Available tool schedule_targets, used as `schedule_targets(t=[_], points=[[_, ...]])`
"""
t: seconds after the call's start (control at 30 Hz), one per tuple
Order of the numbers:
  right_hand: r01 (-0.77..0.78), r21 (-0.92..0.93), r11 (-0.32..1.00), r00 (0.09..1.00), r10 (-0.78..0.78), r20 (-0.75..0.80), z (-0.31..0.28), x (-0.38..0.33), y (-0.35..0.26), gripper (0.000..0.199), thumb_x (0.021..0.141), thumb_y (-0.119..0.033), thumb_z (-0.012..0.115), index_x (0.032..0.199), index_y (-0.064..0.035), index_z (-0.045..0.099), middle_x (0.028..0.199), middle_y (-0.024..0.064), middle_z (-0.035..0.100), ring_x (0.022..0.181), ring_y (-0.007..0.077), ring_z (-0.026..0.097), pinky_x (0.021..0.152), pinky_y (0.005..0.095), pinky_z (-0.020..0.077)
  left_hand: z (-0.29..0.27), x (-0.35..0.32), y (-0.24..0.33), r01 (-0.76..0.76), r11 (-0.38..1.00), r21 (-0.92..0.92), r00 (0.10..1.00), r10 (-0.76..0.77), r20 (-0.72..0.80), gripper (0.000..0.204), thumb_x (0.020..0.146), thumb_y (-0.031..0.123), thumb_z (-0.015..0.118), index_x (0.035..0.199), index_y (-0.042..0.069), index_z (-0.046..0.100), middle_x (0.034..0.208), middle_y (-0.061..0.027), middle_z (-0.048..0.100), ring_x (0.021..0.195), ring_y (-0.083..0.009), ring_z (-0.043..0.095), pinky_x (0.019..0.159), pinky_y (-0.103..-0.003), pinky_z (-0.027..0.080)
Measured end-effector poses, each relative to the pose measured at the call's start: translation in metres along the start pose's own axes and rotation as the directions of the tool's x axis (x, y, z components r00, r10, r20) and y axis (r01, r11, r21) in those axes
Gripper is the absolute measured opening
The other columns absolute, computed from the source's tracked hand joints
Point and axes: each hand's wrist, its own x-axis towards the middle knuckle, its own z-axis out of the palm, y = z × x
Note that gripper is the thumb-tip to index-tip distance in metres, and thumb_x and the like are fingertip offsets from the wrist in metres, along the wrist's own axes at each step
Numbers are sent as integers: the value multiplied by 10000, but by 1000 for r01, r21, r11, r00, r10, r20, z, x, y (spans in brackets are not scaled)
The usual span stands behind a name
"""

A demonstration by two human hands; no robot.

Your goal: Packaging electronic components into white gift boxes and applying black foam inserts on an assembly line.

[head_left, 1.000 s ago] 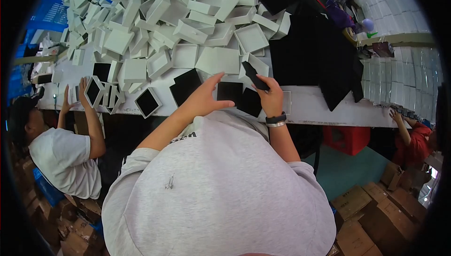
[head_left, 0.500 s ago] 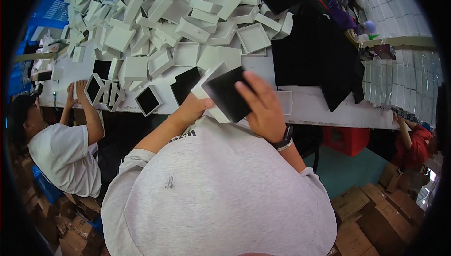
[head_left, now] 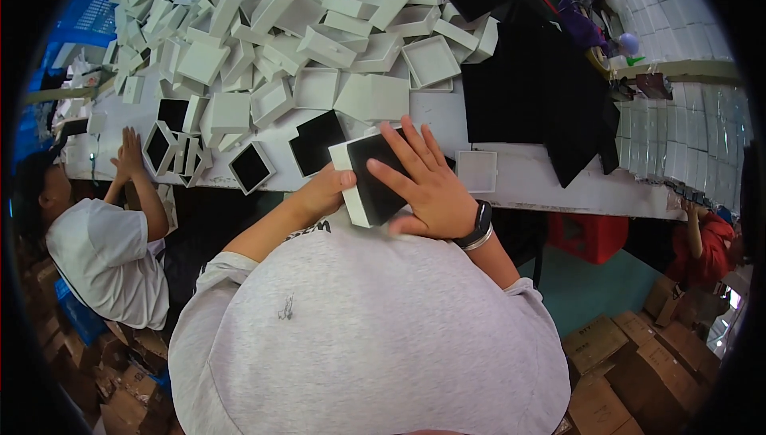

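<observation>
My left hand [head_left: 321, 191] grips a white box [head_left: 351, 195] by its left side in front of my chest, thumb on the box's edge. A flat black piece [head_left: 372, 150] covers the box's upward face; whether it is foam or card I cannot tell. My right hand [head_left: 435, 199] lies over that black piece with its fingers spread and stretched out. Just beyond the left hand, small black pieces [head_left: 321, 141] rest on the table. A shallow white tray [head_left: 476, 170] sits to the right of the right hand.
White boxes and lids [head_left: 319, 44] are heaped across the far table [head_left: 542, 195]. Large black sheets [head_left: 519, 92] lie at right. Black-lined boxes [head_left: 251, 168] stand at left, near a co-worker [head_left: 112, 259]. Cartons [head_left: 638, 363] and a red stool [head_left: 589, 237] are below right.
The box has tilted and come slightly nearer my chest. My right hand has moved down from the black piece's far right edge and spread its fingers over it.
</observation>
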Motion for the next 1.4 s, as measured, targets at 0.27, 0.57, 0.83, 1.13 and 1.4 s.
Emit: schedule_targets(t=[0.27,0.57,0.83,1.13,1.4], points=[[131,-68,989,978,-140,-153,16,2,-12,507,834,-375,596,1261,-117,509,1342,48,471,1279,203,398,1070,409,279,-11,-3,-18,-178,958,-225,983,185,9,637,879,493,505,1325,56,381,1277,-105,488,1166,-203,490,994,-349,398],[95,231,968,989,-66,-132,22,2,-11,621,729,-302,699,1261,-61,490,1371,112,425,1250,274,421,1010,390,344,-8,-9,-25,-58,996,-68,998,55,-44,633,889,512,470,1301,36,401,1245,-95,512,1140,-187,500,998,-325,380],[-19,22,1000,931,26,-365,36,-9,-7,583,733,-337,666,1247,-104,520,1347,70,461,1243,236,427,1017,387,340,-9,-13,-23,-96,984,-149,995,90,-47,795,747,583,618,1287,31,428,1211,-94,548,1112,-203,533,979,-319,403],[35,-229,973,911,-126,-392,44,-13,-5,348,701,-209,678,1043,-151,645,1068,-7,580,1071,185,465,988,422,371,-6,-5,-13,-204,899,-387,978,208,-32,585,775,277,561,1274,-3,440,1232,-137,535,1126,-249,522,985,-368,395],[159,-169,973,883,-217,-417,67,-13,13,176,668,-88,648,833,-127,604,857,-15,515,860,157,511,968,417,420,5,13,-11,-283,936,210,771,352,-531,161,912,112,474,1062,56,497,869,-38,566,793,-96,531,726,-241,439]])
